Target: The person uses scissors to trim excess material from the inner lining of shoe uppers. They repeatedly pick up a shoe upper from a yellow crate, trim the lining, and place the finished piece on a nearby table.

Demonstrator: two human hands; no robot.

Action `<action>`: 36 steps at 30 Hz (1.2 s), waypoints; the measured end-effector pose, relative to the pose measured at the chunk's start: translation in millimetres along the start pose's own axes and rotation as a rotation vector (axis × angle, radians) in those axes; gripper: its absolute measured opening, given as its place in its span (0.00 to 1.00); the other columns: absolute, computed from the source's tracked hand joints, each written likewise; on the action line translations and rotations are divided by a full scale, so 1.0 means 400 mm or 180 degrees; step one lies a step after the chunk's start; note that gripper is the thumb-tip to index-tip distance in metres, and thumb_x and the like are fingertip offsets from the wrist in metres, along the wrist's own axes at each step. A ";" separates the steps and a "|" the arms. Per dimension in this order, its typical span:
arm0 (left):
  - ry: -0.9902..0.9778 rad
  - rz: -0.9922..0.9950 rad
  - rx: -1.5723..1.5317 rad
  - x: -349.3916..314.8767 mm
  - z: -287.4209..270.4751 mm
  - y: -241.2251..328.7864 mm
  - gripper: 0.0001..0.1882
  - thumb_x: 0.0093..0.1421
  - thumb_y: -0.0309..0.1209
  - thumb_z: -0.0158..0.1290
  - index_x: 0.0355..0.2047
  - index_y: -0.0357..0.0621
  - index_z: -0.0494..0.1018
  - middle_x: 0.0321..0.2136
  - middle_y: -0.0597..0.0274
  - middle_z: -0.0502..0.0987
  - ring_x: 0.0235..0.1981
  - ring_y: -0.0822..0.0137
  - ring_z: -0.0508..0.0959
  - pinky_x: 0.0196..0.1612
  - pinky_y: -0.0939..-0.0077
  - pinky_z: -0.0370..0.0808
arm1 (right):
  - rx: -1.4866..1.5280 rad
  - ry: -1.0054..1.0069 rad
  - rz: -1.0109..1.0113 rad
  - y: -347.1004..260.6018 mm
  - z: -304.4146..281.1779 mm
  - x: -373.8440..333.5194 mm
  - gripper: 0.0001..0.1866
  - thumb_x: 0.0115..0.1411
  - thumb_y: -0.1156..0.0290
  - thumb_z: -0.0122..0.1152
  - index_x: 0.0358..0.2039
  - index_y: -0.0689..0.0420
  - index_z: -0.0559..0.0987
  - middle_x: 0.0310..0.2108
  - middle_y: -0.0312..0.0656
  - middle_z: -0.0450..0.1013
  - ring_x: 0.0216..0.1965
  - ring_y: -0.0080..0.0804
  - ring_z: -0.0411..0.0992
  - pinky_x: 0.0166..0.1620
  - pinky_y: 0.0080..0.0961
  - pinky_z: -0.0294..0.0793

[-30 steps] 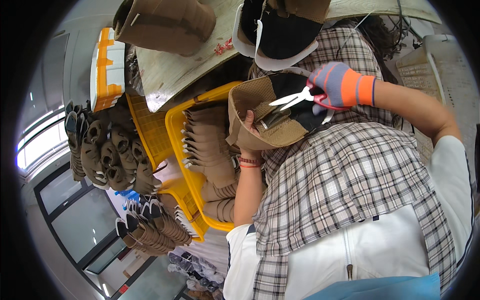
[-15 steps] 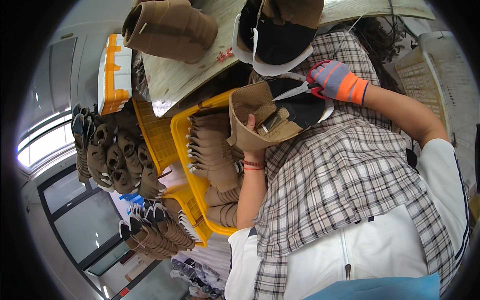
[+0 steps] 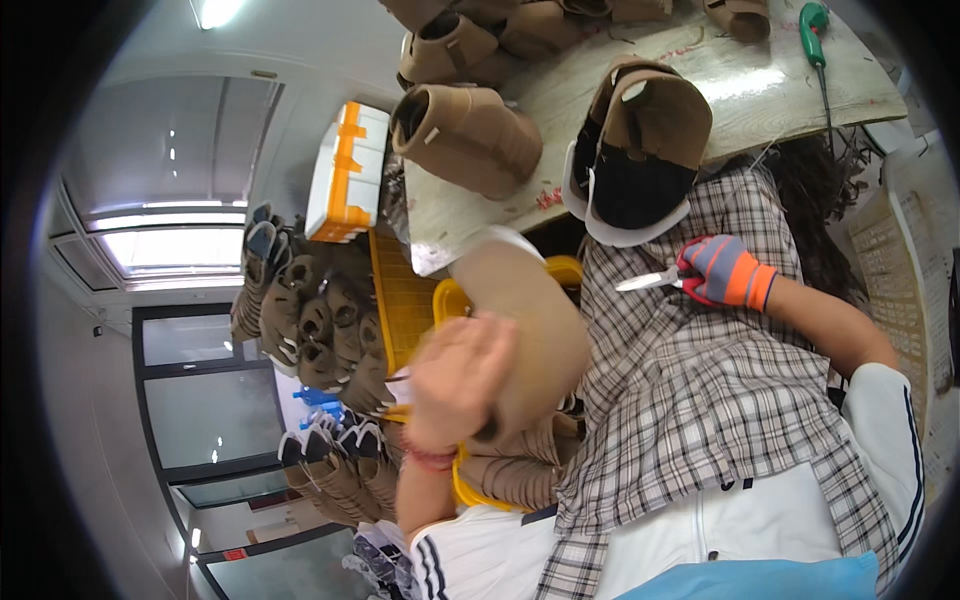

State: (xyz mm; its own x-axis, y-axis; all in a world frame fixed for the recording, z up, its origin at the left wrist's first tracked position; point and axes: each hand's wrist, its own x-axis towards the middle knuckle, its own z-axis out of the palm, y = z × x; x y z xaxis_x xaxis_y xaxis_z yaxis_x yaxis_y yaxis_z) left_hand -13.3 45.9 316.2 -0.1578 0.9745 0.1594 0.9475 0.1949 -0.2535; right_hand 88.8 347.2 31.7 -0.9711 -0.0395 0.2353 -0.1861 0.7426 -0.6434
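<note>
Across the top, a pale worktop [image 3: 745,110], loaded with brown boot-shaped pieces [image 3: 470,140]. Below it, over the lap, a plaid apron [image 3: 700,390]. To the left, a yellow crate [image 3: 448,303], with stacked brown pieces [image 3: 515,475] near its lower end. At the worktop's near edge, a black-lined upper [image 3: 655,130] with a white rim, apparently overhanging; could tip lapward if bumped. Apparently above the crate, tilted and blurred, the handled upper [image 3: 545,345]; cannot tell whether touching the crate. Overlapping its left side, the bare left hand [image 3: 465,375], fingers smeared by motion; cannot tell whether grasping or released. With a loose hold, could land askew over the crate's rim, or crease against the stack. Over the apron, the gloved right hand [image 3: 720,270], fingers clenched round red handles. Last, the scissors [image 3: 648,281], blades apparently together, pointing left near the plaid cloth; could snag it through a careless dip of the wrist, or scratch the handled upper if swung left.
</note>
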 end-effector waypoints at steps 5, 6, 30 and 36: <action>0.0489 -0.0766 0.0867 0.111 -0.183 -0.230 0.15 0.54 0.22 0.48 0.41 0.43 0.78 0.39 0.55 0.80 0.42 0.56 0.79 0.47 0.66 0.74 | -0.0081 -0.0055 0.0103 0.001 -0.007 -0.001 0.12 0.46 0.65 0.68 0.31 0.54 0.79 0.28 0.41 0.77 0.31 0.41 0.76 0.36 0.31 0.76; 0.0487 -0.0653 0.0832 0.136 -0.197 -0.314 0.16 0.55 0.22 0.46 0.43 0.42 0.78 0.39 0.55 0.80 0.41 0.56 0.79 0.46 0.67 0.74 | -0.0043 -0.0047 0.0121 -0.018 0.011 0.009 0.12 0.47 0.65 0.67 0.31 0.54 0.79 0.28 0.40 0.77 0.31 0.41 0.76 0.36 0.31 0.76; 0.0872 -0.0928 -0.0848 0.385 0.051 -0.567 0.17 0.56 0.19 0.48 0.47 0.42 0.71 0.43 0.57 0.74 0.45 0.62 0.75 0.52 0.71 0.70 | 0.0646 -0.0237 0.0321 -0.080 -0.052 0.012 0.15 0.50 0.60 0.65 0.36 0.55 0.79 0.29 0.43 0.77 0.31 0.43 0.76 0.36 0.35 0.75; 0.1528 -0.0630 -0.0977 0.344 0.235 -0.163 0.15 0.56 0.18 0.51 0.44 0.41 0.74 0.38 0.57 0.76 0.33 0.66 0.78 0.38 0.74 0.75 | 0.0621 0.2338 0.0801 -0.034 -0.137 0.019 0.13 0.53 0.68 0.70 0.32 0.59 0.75 0.24 0.45 0.72 0.24 0.39 0.73 0.28 0.29 0.72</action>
State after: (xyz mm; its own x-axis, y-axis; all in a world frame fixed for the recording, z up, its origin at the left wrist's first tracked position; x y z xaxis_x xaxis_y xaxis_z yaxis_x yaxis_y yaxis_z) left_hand -122.9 178.0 264.8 -0.2638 0.7501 0.6064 0.9612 0.2569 0.1004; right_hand 92.2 373.6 82.2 -0.6536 0.6144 0.4420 -0.0632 0.5376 -0.8408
